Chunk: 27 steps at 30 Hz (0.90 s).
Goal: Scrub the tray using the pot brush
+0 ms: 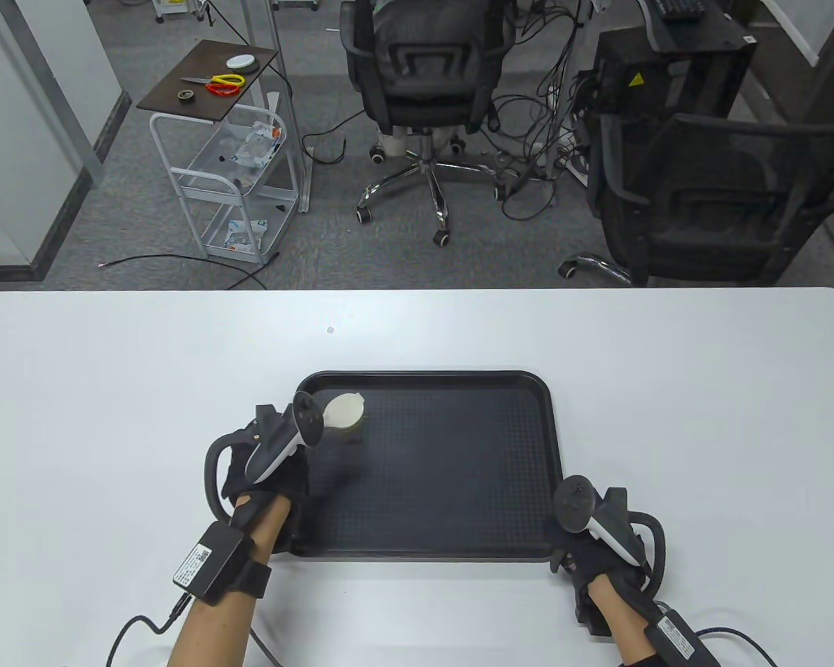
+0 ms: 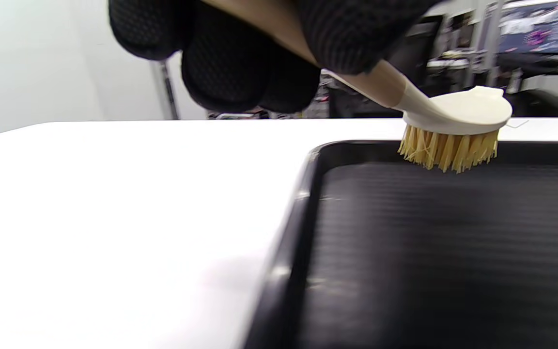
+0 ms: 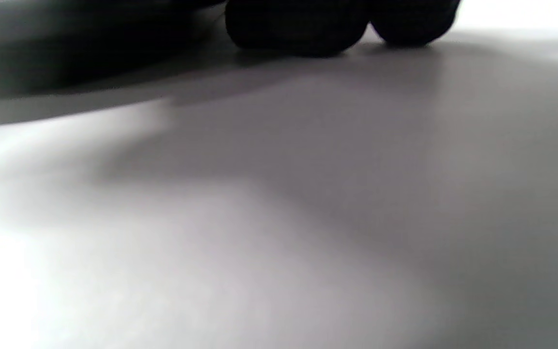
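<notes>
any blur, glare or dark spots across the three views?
Table view: sharp, even light, wide-angle bowing of the white table. Left wrist view: cream pot brush with yellow bristles crisp, near rim of the black plastic tray and gloved left hand soft. Right wrist view: blurred, shadowy, right hand fingertips nearly black.

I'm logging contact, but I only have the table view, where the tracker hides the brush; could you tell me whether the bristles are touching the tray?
Observer: In the left wrist view the pot brush has its yellow bristles down at the tray floor near the far rim; actual contact is hard to confirm.
Operator: How is it held?
Observer: The left hand grips the wooden handle.
Operator: And the right hand?
Observer: Its fingertips rest on the table.
</notes>
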Each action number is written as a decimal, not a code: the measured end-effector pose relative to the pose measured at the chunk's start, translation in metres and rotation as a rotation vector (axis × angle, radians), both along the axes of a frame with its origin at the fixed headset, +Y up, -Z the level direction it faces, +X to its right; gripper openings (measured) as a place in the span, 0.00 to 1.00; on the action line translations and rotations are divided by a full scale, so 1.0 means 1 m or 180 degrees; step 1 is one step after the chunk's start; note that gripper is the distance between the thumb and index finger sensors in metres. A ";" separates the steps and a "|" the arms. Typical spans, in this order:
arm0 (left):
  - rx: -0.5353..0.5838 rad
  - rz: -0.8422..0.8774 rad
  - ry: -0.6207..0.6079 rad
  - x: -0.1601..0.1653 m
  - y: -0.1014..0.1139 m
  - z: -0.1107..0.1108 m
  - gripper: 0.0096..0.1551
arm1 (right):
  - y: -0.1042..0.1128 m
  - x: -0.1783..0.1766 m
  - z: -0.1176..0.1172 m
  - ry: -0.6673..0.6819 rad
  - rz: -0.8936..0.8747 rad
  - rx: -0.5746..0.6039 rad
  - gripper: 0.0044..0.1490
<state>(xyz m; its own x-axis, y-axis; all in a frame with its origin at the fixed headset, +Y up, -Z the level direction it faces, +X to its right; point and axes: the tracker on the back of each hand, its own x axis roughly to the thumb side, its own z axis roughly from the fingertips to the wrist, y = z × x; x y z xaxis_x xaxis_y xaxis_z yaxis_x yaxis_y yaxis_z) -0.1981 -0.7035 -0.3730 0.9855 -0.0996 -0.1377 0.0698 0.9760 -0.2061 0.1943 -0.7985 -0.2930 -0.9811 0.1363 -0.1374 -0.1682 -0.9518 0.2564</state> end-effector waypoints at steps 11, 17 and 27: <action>-0.0095 0.0355 -0.0898 0.142 -0.028 0.005 0.34 | 0.000 0.000 0.000 0.0007 0.0007 -0.0001 0.46; -0.0185 0.0411 -0.1152 0.187 -0.039 0.014 0.34 | 0.000 0.000 0.000 0.0010 -0.0001 -0.0002 0.46; -0.0276 0.0401 -0.1092 0.179 -0.051 0.017 0.33 | 0.000 0.000 0.000 0.0012 -0.0003 -0.0007 0.46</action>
<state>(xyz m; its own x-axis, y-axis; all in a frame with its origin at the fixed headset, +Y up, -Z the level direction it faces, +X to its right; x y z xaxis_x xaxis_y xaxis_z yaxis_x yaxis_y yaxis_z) -0.0193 -0.7549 -0.3555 0.9781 0.0285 0.2062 0.0297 0.9614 -0.2737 0.1945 -0.7986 -0.2932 -0.9815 0.1371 -0.1339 -0.1682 -0.9511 0.2590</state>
